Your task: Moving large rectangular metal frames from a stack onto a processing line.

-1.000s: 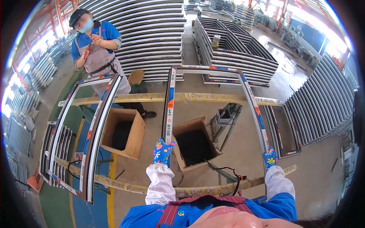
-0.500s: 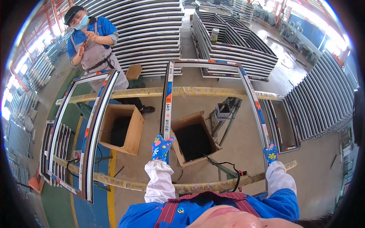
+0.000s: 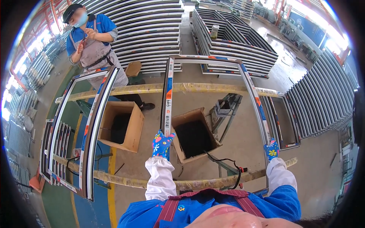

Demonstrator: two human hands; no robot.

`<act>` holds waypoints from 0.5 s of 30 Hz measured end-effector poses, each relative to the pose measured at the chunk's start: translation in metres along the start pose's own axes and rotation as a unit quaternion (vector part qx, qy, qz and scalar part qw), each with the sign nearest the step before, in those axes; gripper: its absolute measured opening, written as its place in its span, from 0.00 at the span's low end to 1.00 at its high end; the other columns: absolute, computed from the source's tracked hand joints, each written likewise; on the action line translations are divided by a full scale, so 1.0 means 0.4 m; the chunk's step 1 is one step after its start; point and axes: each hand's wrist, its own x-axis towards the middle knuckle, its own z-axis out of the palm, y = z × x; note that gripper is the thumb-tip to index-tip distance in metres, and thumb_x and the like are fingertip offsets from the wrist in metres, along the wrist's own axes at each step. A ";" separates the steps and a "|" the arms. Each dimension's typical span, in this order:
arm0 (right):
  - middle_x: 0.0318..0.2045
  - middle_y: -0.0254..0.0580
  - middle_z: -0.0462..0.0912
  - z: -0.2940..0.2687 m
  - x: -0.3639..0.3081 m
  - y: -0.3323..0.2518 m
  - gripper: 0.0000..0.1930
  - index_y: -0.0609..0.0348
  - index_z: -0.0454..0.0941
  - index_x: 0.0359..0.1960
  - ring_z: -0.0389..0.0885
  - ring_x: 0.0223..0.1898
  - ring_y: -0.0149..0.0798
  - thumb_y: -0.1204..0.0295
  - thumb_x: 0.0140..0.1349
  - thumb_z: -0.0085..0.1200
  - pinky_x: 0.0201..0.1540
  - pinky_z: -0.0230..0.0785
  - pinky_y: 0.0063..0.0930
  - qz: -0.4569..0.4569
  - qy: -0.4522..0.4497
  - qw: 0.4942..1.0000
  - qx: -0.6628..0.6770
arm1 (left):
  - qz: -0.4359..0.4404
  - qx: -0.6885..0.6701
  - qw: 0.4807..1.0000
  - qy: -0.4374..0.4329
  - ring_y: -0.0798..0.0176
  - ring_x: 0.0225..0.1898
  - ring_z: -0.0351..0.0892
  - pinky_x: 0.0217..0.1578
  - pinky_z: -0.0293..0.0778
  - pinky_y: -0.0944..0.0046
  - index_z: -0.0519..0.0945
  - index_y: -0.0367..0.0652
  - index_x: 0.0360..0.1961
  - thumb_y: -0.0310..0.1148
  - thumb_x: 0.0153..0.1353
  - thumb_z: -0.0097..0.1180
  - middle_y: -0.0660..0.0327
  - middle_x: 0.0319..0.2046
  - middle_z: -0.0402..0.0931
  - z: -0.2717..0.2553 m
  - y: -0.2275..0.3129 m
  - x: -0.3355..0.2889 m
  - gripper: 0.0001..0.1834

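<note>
A rectangular window frame (image 3: pixel 167 97), dark with white faces and blue and orange film strips, lies across two wrapped yellowish rails (image 3: pixel 186 87). My left hand (image 3: pixel 162 144), in a blue flowered glove, is closed around its left side bar. On the opposite bar, my right hand (image 3: pixel 272 149) grips in a matching glove. The frame's near end is partly hidden by my body. To the left, another window frame (image 3: pixel 87 133) rests on the same rails, apart from my hands.
Below the rails stand two cardboard boxes (image 3: pixel 134 127) with dark contents. A black cable (image 3: pixel 238 176) hangs by the near rail. Across from me, a masked co-worker (image 3: pixel 95 41) handles a small tool. Stacked frames (image 3: pixel 243 51) fill the back, with a jar (image 3: pixel 215 32) on one stack; more frames (image 3: pixel 319 98) stand right.
Almost nothing differs. The frame and rails sit slightly higher in the picture, and both my hands keep their grip on the side bars.
</note>
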 end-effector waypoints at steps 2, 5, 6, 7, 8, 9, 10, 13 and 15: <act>0.44 0.57 0.74 -0.084 0.001 -0.086 0.31 0.66 0.67 0.51 0.73 0.45 0.52 0.59 0.48 0.56 0.48 0.66 0.39 0.015 -0.047 0.999 0.008 | -0.014 0.003 1.000 -0.001 0.46 0.48 0.72 0.49 0.68 0.55 0.65 0.31 0.54 0.57 0.47 0.56 0.44 0.44 0.72 -0.010 -0.017 -0.008 0.43; 0.42 0.56 0.75 -0.086 0.002 -0.059 0.30 0.65 0.68 0.51 0.74 0.44 0.52 0.59 0.47 0.56 0.47 0.67 0.39 0.050 -0.082 0.995 0.011 | -0.008 0.001 1.000 -0.015 0.46 0.48 0.72 0.49 0.68 0.55 0.65 0.30 0.55 0.57 0.47 0.57 0.44 0.45 0.72 0.000 -0.007 0.005 0.44; 0.41 0.55 0.76 -0.070 0.004 -0.042 0.30 0.65 0.68 0.51 0.74 0.44 0.52 0.58 0.47 0.56 0.46 0.67 0.39 0.049 -0.081 0.995 0.011 | -0.004 0.004 1.000 -0.012 0.46 0.48 0.72 0.49 0.68 0.55 0.65 0.30 0.55 0.57 0.47 0.56 0.44 0.45 0.72 0.005 -0.007 0.008 0.44; 0.41 0.55 0.76 -0.058 0.004 -0.027 0.30 0.65 0.68 0.51 0.74 0.44 0.52 0.58 0.47 0.56 0.46 0.67 0.39 0.051 -0.080 0.995 0.012 | -0.001 0.007 1.000 -0.008 0.47 0.48 0.72 0.49 0.68 0.55 0.65 0.30 0.55 0.58 0.47 0.56 0.44 0.45 0.72 0.008 -0.007 0.009 0.44; 0.41 0.55 0.76 -0.057 0.006 -0.026 0.30 0.65 0.69 0.50 0.75 0.43 0.52 0.58 0.47 0.56 0.46 0.67 0.40 0.047 -0.088 0.995 0.017 | -0.001 0.007 1.000 -0.007 0.47 0.48 0.72 0.49 0.68 0.55 0.65 0.30 0.55 0.58 0.47 0.56 0.44 0.45 0.72 0.009 -0.010 0.011 0.44; 0.40 0.55 0.76 -0.057 0.008 -0.028 0.31 0.65 0.69 0.50 0.75 0.42 0.52 0.58 0.47 0.56 0.45 0.67 0.40 0.042 -0.096 0.994 0.022 | -0.005 0.002 1.000 -0.014 0.47 0.48 0.72 0.49 0.68 0.55 0.64 0.31 0.55 0.58 0.47 0.56 0.44 0.46 0.72 0.008 -0.013 0.012 0.44; 0.40 0.55 0.76 -0.057 0.014 -0.033 0.31 0.65 0.69 0.50 0.75 0.42 0.52 0.58 0.47 0.56 0.45 0.67 0.40 0.041 -0.096 0.994 0.022 | -0.008 -0.003 1.000 -0.021 0.47 0.49 0.71 0.49 0.67 0.55 0.64 0.31 0.55 0.58 0.47 0.56 0.44 0.46 0.72 0.008 -0.017 0.012 0.44; 0.42 0.56 0.76 -0.057 0.024 -0.057 0.30 0.65 0.69 0.50 0.74 0.44 0.52 0.58 0.47 0.56 0.47 0.67 0.40 0.066 -0.141 0.988 0.006 | -0.017 0.000 1.000 -0.013 0.47 0.49 0.71 0.49 0.68 0.55 0.64 0.31 0.55 0.58 0.47 0.56 0.43 0.46 0.71 0.014 -0.044 0.016 0.45; 0.43 0.57 0.75 0.020 0.021 0.043 0.30 0.65 0.69 0.49 0.73 0.46 0.52 0.58 0.47 0.57 0.48 0.66 0.39 0.024 -0.056 0.997 0.051 | 0.006 0.003 1.000 -0.004 0.47 0.48 0.72 0.48 0.68 0.55 0.64 0.30 0.55 0.58 0.47 0.56 0.43 0.45 0.72 0.027 -0.019 0.023 0.45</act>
